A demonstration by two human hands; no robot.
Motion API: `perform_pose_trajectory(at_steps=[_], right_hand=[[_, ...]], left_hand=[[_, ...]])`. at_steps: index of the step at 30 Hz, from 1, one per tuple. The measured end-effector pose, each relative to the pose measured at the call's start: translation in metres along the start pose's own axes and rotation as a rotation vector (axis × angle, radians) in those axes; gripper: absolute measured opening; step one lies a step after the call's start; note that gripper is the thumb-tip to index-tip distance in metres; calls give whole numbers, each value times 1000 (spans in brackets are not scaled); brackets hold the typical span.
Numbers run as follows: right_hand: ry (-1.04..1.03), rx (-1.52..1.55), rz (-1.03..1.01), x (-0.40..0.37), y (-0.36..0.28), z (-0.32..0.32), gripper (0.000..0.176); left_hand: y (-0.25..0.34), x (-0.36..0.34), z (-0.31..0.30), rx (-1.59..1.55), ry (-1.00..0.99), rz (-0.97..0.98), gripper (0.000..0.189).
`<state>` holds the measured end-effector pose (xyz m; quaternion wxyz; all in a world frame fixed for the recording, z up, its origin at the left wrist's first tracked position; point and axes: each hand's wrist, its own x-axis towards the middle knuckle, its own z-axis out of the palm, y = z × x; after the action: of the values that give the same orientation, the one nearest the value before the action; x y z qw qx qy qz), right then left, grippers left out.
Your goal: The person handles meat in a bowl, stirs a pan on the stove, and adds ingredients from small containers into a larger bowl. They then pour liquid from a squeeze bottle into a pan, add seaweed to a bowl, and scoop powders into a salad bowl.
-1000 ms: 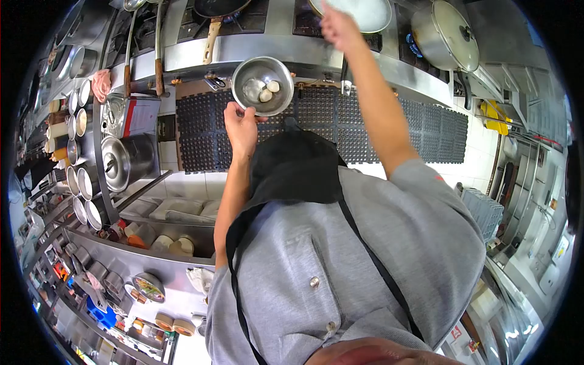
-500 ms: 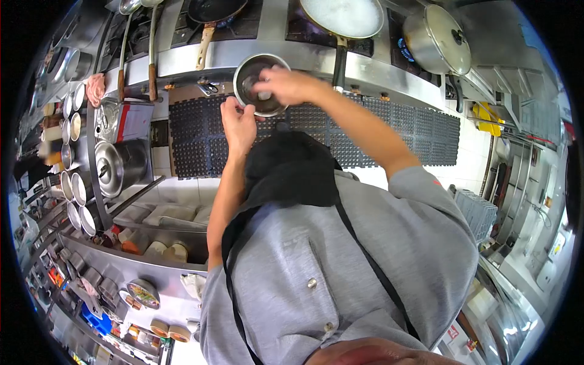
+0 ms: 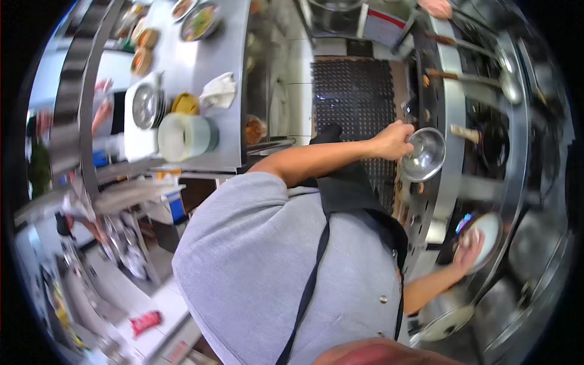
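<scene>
My left hand (image 3: 394, 141) is closed on the rim of a small metal bowl (image 3: 427, 158), which is tilted so its shiny inside shows. At the lower right, my right hand (image 3: 467, 250) reaches over a frying pan (image 3: 500, 230) holding a white, foamy-looking liquid. Its fingers are drawn together and somewhat blurred, and a pale bit shows at them; I cannot tell what it is. Blue flame glows at the pan's near edge.
A dark pan (image 3: 496, 146) and a ladle (image 3: 510, 88) rest along the stove on the right. Below is a lidded pot (image 3: 447, 322). A steel counter (image 3: 226, 134) on the left carries a white cloth (image 3: 219, 91) and a plastic tub (image 3: 176, 139). Black matting (image 3: 356, 91) covers the floor.
The view has swung round. My right hand has left the inside of the bowl and moved over the pan of white liquid. My left hand still holds the bowl, now tilted.
</scene>
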<state>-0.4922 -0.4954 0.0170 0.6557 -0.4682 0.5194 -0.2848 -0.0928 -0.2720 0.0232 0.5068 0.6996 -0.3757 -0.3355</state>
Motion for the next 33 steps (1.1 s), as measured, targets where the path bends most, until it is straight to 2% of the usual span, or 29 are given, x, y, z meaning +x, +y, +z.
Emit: perform_pose_trajectory(at_steps=[2, 3, 4, 5, 6, 8, 9, 10, 11, 12, 13, 15, 17, 18, 19, 20, 21, 22, 24, 26, 27, 28, 29, 30, 32, 33], right_hand=[[231, -535, 51, 24, -7, -52, 40], [290, -612, 111, 45, -3, -79, 41], [315, -669, 129, 58, -1, -101, 39], [254, -776, 71, 111, 23, -174, 37], [199, -881, 7, 156, 41, -233, 36], [439, -1346, -182, 119, 0, -138, 35], [604, -1560, -241, 81, -35, -57, 35], [418, -1399, -373, 74, -48, -13, 40], [276, -1314, -535, 128, -22, -34, 39], [118, -1192, -402, 101, -37, 44, 38], [-39, -1226, -459, 97, -38, 92, 38], [-406, -1101, -656, 109, -14, 161, 41], [-467, -1123, -580, 87, -9, 253, 40], [-588, -1044, -564, 67, -9, 303, 38], [-715, -1095, -647, 45, -13, 348, 39], [-860, -1065, -682, 15, -20, 395, 38], [-1017, -1009, -644, 17, -5, 425, 38], [-1127, -1100, -726, -12, -19, 465, 39], [-1293, -1038, -850, -26, 2, 526, 39], [-1451, -1055, -942, -62, 4, 588, 35], [-1532, -998, -982, -76, 14, 614, 35], [-1621, -996, -1057, -90, 24, 642, 37], [-1623, -1019, -1147, -103, 47, 666, 42], [-1685, -1087, -1095, -129, 49, 689, 49], [-1601, -852, -1572, -163, 84, 724, 59], [-1616, -819, -1673, -176, 94, 735, 58]], left_hand=[[6, -5, -42, -231, 71, -154, 17], [-12, -4, -63, -301, 189, -150, 15], [-10, -14, -88, -388, 262, -204, 14], [-10, -28, -110, -342, 436, -125, 12], [-12, -38, -131, -421, 569, -141, 12], [-21, -59, -172, -564, 816, -107, 10], [-29, -69, -191, -536, 947, -52, 7], [-35, -79, -211, -565, 1074, -33, 8], [-47, -87, -231, -669, 1219, -32, 11], [-46, -95, -247, -816, 1350, 51, 14], [-57, -102, -266, -868, 1501, 89, 16], [-79, -118, -302, -823, 1711, 136, 18], [-101, -129, -333, -847, 1796, 134, 18], [-111, -133, -347, -813, 1862, 158, 18], [-119, -135, -357, -780, 1929, 179, 17], [-123, -137, -365, -765, 1951, 160, 16], [-122, -138, -372, -768, 1966, 172, 16], [-114, -138, -375, -806, 1957, 185, 16], [-87, -146, -370, -841, 1973, 197, 16], [-44, -157, -362, -990, 1818, 325, 12], [-32, -171, -366, -988, 1836, 326, 12], [-22, -193, -374, -961, 1729, 348, 10], [-13, -215, -385, -930, 1619, 363, 9], [-3, -231, -397, -832, 1674, 286, 7], [-6, -272, -425, -684, 1736, 150, 3], [-23, -296, -443, -639, 1743, 85, 3]])
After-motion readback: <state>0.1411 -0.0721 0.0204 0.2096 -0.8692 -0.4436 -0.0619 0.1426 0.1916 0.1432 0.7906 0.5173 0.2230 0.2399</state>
